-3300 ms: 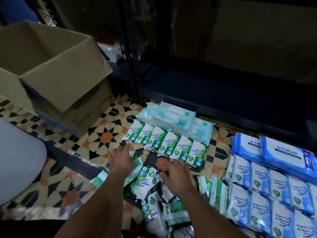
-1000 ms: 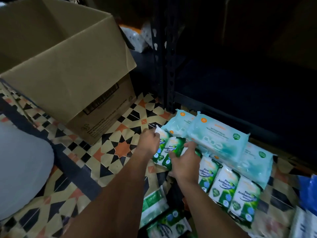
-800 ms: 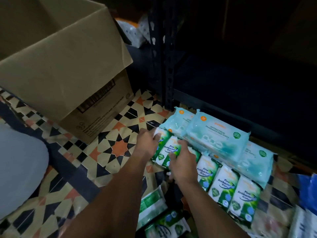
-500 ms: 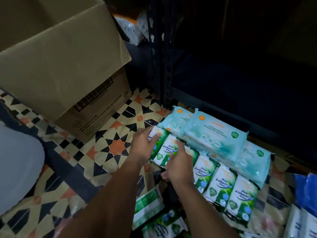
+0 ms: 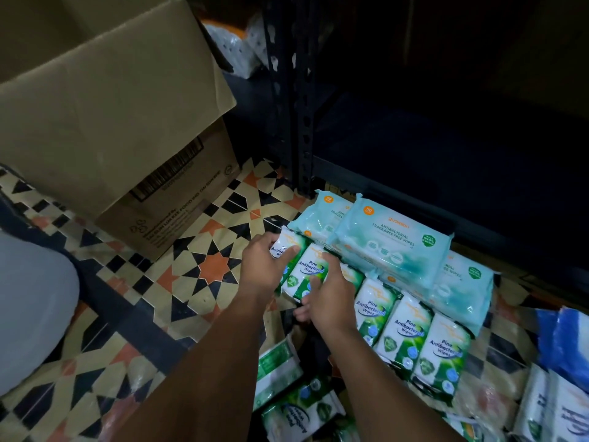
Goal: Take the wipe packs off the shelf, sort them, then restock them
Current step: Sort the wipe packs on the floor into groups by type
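Green-and-white plastic packs of pine antibacterial wipes (image 5: 395,323) lie side by side in a row on the patterned tile floor (image 5: 204,250), running from frame centre down toward the lower right. Each pack's long axis points from lower left up toward the dark metal shelf (image 5: 446,148) at upper right, printed faces up. Behind the row, touching it, pale aqua fragrance-free wipe packs (image 5: 392,244) are stacked with their long axes along the row. Blue packs (image 5: 570,342) sit at the right edge, and loose green packs (image 5: 287,393) wait at bottom centre, unsorted.

The left hand (image 5: 264,269) curls its fingers round the endmost pack (image 5: 285,247) at the row's left end; the right hand (image 5: 328,298) grips the pack next to it (image 5: 310,269), thumb underneath.

By my judgement, the shelf looks cleared, sorting is well along but unfinished, and restocking has not begun. A brown cardboard box (image 5: 105,116) stands open at upper left.
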Available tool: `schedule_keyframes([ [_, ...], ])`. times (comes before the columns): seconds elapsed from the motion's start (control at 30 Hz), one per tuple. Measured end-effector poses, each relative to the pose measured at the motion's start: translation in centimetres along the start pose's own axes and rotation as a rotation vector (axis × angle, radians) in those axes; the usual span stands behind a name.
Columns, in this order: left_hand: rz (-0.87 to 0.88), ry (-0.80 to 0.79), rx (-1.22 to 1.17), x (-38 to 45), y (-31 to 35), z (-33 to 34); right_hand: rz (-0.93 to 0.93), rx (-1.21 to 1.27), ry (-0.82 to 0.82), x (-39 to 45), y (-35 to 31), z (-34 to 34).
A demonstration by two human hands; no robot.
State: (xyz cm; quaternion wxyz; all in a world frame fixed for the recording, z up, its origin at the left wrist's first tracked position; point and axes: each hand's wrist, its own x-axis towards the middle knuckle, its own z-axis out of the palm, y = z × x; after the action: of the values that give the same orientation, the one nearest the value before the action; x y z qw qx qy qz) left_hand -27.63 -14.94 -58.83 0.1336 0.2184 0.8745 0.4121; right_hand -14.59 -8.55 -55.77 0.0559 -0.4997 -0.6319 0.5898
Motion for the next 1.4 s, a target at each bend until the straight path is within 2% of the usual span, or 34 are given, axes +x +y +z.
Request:
schedule_keyframes([
  [0.13, 0.027, 0.009, 0.056, -0.3, 0.5, -0.2, -0.027, 0.047, -0.069, -0.7, -0.3, -0.8],
  [0.23, 0.036, -0.047, 0.092, -0.3, 0.7, -0.5, -0.015, 0.089, -0.137, -1.0, -0.6, -1.6],
  [0.37, -0.098, -0.131, 0.01, -1.0, 0.9, -1.5, -0.04, 0.108, -0.179, -2.0, 0.0, -3.2],
  [0.47, -0.122, -0.157, -0.014, -1.9, 0.7, -2.4, -0.1, 0.065, -0.168, -3.2, 0.7, -4.5],
  [0.63, -0.032, -0.15, -0.092, -5.3, 0.9, -4.2, -0.227, -0.129, -0.179, -6.9, 2.2, -6.0],
  [0.77, 0.03, -0.042, 0.083, -10.1, -0.4, -5.1, -0.325, -0.416, -0.109, -9.6, 4.0, -5.6],
  [0.83, 0.088, -0.111, 0.131, -12.7, -1.3, -5.5, -0.346, -0.571, -0.102, -11.1, 5.1, -5.2],
  [0.93, 0.104, -0.4, 0.263, -15.3, -2.6, -6.0, -0.374, -0.885, -0.203, -12.4, 7.1, -4.7],
  [1.0, 0.124, -0.513, 0.415, -16.4, -3.3, -6.3, -0.42, -0.964, -0.292, -13.2, 8.0, -4.5],
  [1.1, 0.166, -0.524, 0.502, -17.5, -4.0, -6.2, -0.487, -1.015, -0.325, -13.9, 8.6, -4.3],
  [1.3, 0.21, -0.635, 0.711, -16.9, -2.0, -5.6, -0.464, -1.133, -0.344, -13.5, 8.5, -3.6],
  [1.4, 0.182, -0.592, 0.654, -17.0, -1.6, -5.3, -0.447, -1.174, -0.371, -13.3, 8.3, -3.4],
])
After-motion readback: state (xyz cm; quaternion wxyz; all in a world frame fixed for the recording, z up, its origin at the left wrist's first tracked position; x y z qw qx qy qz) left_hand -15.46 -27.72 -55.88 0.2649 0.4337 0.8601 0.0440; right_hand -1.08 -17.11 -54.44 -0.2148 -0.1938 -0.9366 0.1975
